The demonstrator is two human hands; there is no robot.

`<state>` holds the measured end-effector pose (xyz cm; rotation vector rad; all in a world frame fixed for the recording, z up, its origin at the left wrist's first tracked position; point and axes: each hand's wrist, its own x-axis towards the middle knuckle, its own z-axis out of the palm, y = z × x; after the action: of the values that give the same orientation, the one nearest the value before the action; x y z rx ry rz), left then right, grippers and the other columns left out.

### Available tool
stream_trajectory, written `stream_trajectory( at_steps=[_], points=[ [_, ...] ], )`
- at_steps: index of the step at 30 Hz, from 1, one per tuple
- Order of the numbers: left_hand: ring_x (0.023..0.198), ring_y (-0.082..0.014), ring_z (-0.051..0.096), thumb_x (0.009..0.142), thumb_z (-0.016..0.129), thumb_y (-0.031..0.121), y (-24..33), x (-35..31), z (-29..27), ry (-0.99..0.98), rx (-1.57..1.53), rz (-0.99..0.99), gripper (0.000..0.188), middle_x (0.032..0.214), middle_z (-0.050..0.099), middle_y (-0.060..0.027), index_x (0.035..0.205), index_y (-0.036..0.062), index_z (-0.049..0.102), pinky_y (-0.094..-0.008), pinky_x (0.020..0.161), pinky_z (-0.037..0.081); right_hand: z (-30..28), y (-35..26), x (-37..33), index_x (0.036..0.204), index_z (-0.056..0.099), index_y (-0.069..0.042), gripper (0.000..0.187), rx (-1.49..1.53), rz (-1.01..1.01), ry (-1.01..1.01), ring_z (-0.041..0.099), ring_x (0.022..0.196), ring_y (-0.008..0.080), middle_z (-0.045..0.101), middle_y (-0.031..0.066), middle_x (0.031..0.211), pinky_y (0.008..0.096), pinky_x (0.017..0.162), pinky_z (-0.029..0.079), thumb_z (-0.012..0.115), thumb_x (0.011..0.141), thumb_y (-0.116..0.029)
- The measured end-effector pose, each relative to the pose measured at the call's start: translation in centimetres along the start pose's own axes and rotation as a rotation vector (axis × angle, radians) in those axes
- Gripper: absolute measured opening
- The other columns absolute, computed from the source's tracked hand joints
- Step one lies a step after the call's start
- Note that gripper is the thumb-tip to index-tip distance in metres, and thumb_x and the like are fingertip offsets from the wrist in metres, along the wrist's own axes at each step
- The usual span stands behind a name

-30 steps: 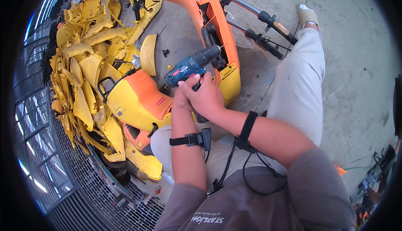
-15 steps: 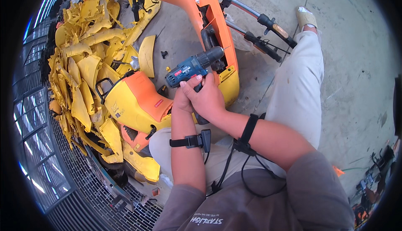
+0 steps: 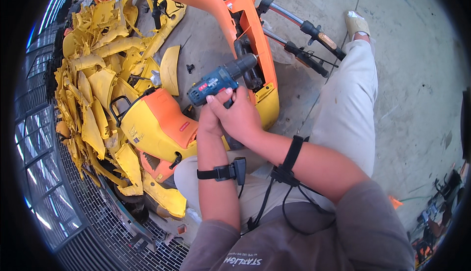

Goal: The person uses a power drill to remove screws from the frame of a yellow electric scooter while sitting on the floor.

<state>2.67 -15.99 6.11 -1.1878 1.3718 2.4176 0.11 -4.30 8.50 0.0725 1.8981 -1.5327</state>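
A blue and black cordless drill [image 3: 213, 84] points up and to the right, its chuck over the opening of an orange and yellow scooter body [image 3: 267, 65]. My right hand [image 3: 240, 116] is wrapped round the drill's handle. Pressed against it, my left hand [image 3: 208, 119] is closed at the back of the same handle, its fingers partly hidden by the right hand. Left of the drill lies the yellow and orange scooter shell [image 3: 157, 116], near my left forearm. Two fork tubes [image 3: 289, 13] with dark lower ends stick out beyond the orange panel.
A large heap of broken yellow plastic panels [image 3: 98, 84] fills the left side. My outstretched leg [image 3: 351, 94] lies on the concrete floor to the right. A small dark part [image 3: 190, 68] sits on the floor near the drill. Mixed scrap [image 3: 436, 217] lies at the lower right.
The drill has shifted slightly to the left in both hands, its tip drawing back a little across the orange panel. The view has shifted slightly; the scooter parts keep their places.
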Motion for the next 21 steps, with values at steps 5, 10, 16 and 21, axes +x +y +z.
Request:
stream_trajectory(
  at_steps=[5, 10, 16, 21],
  points=[
    [0.073, -0.0153, 0.064, 0.086, 0.074, 0.019, 0.8, 0.4, 0.0, -0.047, -0.036, -0.005, 0.014, 0.079, 0.067, -0.0016, 0.084, 0.0073, 0.067, -0.0287, 0.069, 0.052, 0.2, -0.4, 1.1, 0.111, 0.047, 0.003, 0.068, 0.026, -0.076, 0.013, 0.068, 0.089, 0.0387, 0.066, 0.0225, 0.093, 0.0448, 0.077, 0.053, 0.068, 0.086, -0.057],
    [0.073, -0.0156, 0.063, 0.085, 0.075, 0.02, -0.7, -1.0, 0.4, 0.047, 0.053, 0.032, 0.015, 0.079, 0.066, -0.0017, 0.084, 0.0072, 0.066, -0.0286, 0.07, 0.051, 0.0, 0.8, -0.7, 0.109, 0.047, 0.003, 0.069, 0.008, -0.022, -0.007, 0.068, 0.088, 0.0403, 0.067, 0.0235, 0.092, 0.0465, 0.077, 0.053, 0.067, 0.085, -0.059],
    [0.072, -0.0161, 0.064, 0.085, 0.075, 0.019, 1.6, 1.0, 0.5, -0.02, -0.039, -0.004, 0.015, 0.079, 0.066, -0.002, 0.084, 0.0073, 0.066, -0.0291, 0.069, 0.052, -0.2, -1.4, 1.8, 0.111, 0.05, 0.004, 0.073, -0.019, -0.061, -0.003, 0.068, 0.094, 0.045, 0.069, 0.0291, 0.101, 0.0507, 0.082, 0.052, 0.063, 0.084, -0.063],
    [0.072, -0.016, 0.064, 0.085, 0.075, 0.018, 0.6, 0.2, 0.4, -0.019, -0.015, -0.046, 0.013, 0.079, 0.067, -0.0023, 0.085, 0.0073, 0.067, -0.0291, 0.07, 0.052, -0.4, -1.0, 0.5, 0.111, 0.051, 0.004, 0.071, -0.011, -0.027, 0.034, 0.066, 0.094, 0.042, 0.065, 0.0261, 0.102, 0.0486, 0.082, 0.052, 0.067, 0.084, -0.06]
  ],
)
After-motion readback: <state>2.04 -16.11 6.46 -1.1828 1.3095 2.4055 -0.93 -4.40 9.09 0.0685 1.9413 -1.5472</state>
